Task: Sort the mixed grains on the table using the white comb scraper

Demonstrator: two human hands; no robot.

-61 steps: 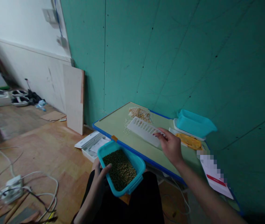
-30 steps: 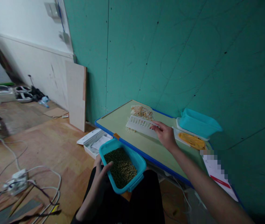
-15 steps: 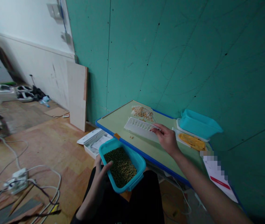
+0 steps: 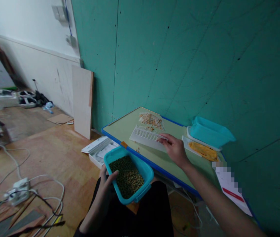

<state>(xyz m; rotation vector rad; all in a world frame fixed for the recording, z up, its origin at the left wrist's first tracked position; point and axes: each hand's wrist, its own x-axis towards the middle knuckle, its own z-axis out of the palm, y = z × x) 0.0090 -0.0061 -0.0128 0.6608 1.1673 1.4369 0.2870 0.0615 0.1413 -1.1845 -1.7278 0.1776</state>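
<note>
My left hand grips the left side of a turquoise plastic container, its thumb over the rim. Dark green beans and pale yellow beans lie inside it. Above the table, my right hand is closed on the right end of a white slotted plastic strip, which is tilted up on its edge. Behind the strip is a pile of pale beans on what looks like clear plastic. A few loose beans lie near the table's front edge.
At the table's right stand another turquoise container and a yellow-orange cloth-like item. A white open box is on the floor beside the table. Cables and a power strip spread over the floor at left. A green wall backs the table.
The white slotted strip has tilted further upright and shifted slightly left and nearer, with my right hand moving along with it. The held container stays nearly still.
</note>
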